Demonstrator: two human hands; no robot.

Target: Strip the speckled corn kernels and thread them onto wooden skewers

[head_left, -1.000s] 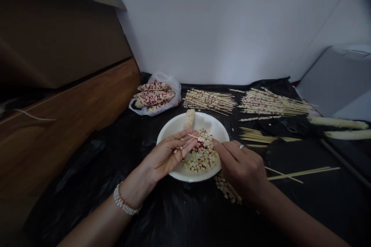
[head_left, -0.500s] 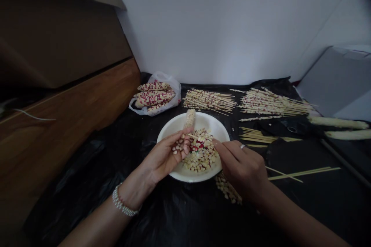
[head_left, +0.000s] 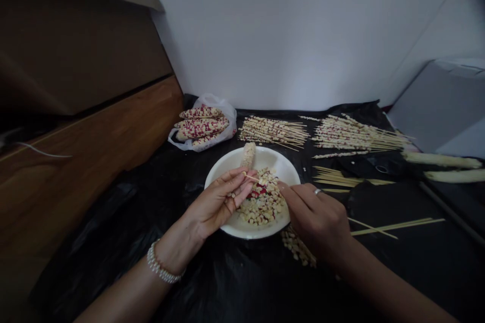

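Observation:
My right hand (head_left: 318, 217), with a ring on it, grips a thin wooden skewer (head_left: 251, 177) at the right rim of the white bowl (head_left: 223, 161). The skewer's tip points left, and its tail sticks out behind the hand. At that tip my left hand (head_left: 217, 199) pinches with thumb and forefinger, its other fingers curled over some loose corn kernels (head_left: 232, 194). What sits right at the pinch is too small to make out. Below both hands, cream and purple kernels (head_left: 261, 210) lie in the bowl. A stripped corncob (head_left: 248, 154) leans inside its far side.
Behind the bowl are a plastic bag (head_left: 229, 111) of speckled corn cobs (head_left: 202, 126) and two piles of kernel-threaded skewers (head_left: 265, 131). Bare skewers (head_left: 337, 176) lie at right on black plastic sheeting (head_left: 151, 227). More kernels (head_left: 297, 247) sit beside the bowl's near right edge.
My left hand's fingers have curled up from an open palm of kernels, and thumb and forefinger now meet at the skewer's tip. My right hand has hardly moved.

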